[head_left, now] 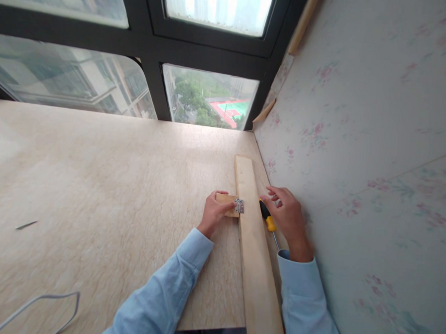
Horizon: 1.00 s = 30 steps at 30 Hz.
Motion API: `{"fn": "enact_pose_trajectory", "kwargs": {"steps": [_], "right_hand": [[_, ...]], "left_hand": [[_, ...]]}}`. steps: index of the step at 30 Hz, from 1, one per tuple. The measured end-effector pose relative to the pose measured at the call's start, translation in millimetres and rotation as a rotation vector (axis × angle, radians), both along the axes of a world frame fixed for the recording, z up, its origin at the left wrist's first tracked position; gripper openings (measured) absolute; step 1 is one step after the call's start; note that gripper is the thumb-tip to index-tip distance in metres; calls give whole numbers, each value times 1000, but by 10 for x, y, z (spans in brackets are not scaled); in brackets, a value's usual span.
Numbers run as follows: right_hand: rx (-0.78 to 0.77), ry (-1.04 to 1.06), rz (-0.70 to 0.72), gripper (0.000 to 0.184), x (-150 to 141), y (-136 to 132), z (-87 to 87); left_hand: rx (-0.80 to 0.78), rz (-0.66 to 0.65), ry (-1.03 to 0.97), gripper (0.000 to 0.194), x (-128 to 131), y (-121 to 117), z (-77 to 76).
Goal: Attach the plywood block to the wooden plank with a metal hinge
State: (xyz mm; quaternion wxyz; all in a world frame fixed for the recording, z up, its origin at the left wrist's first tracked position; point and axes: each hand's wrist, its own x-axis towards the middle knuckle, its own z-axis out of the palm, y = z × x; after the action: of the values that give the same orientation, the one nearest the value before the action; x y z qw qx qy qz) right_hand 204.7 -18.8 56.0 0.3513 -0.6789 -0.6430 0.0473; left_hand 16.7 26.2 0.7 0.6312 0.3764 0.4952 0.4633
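Note:
A long pale wooden plank [254,248] lies lengthwise on the marbled tabletop [95,180] near the right wall. A small wooden block [227,199] sits against its left edge, joined by a small metal hinge [239,206]. My left hand [215,214] is closed around the block, thumb near the hinge. My right hand [286,215] hovers on the plank's right side, fingers curled loosely above a screwdriver [268,221] with a black and yellow handle that lies on the table beneath it. I cannot see whether the hand touches the tool.
A wall with floral wallpaper [359,144] rises right beside the plank. A dark-framed window [210,51] runs along the table's far edge. A white wire hanger [40,304] lies at the near left corner, and a thin dark sliver [26,224] lies at the left.

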Motion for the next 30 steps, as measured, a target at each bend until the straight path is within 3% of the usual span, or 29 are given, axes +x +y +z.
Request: {"fn": "enact_pose_trajectory", "kwargs": {"steps": [3, 8, 12, 17, 21, 23, 26, 28, 30], "right_hand": [[-193, -56, -104, 34, 149, -76, -96], [-341, -153, -86, 16, 159, -113, -305], [-432, -260, -117, 5, 133, -88, -284], [-480, -217, -89, 12, 128, -100, -167], [-380, -23, -89, 11, 104, -108, -30], [-267, 145, -89, 20, 85, -108, 54], [-12, 542, -76, 37, 45, -110, 170], [141, 819, -38, 37, 9, -108, 219], [196, 1025, 36, 35, -34, -97, 235]], "left_hand": [[11, -7, 8, 52, -1, 4, -20], [16, -10, 10, 53, -4, 6, -33], [21, -11, 14, 53, -7, -3, -5], [13, -12, 14, 52, -6, -7, 7], [25, -16, 26, 52, -6, 2, -29], [31, -18, 24, 53, -7, 7, -46], [23, -16, 25, 54, -7, 12, -58], [19, -15, 15, 54, -6, 13, -60], [23, -15, 8, 54, -4, 12, -60]]}}
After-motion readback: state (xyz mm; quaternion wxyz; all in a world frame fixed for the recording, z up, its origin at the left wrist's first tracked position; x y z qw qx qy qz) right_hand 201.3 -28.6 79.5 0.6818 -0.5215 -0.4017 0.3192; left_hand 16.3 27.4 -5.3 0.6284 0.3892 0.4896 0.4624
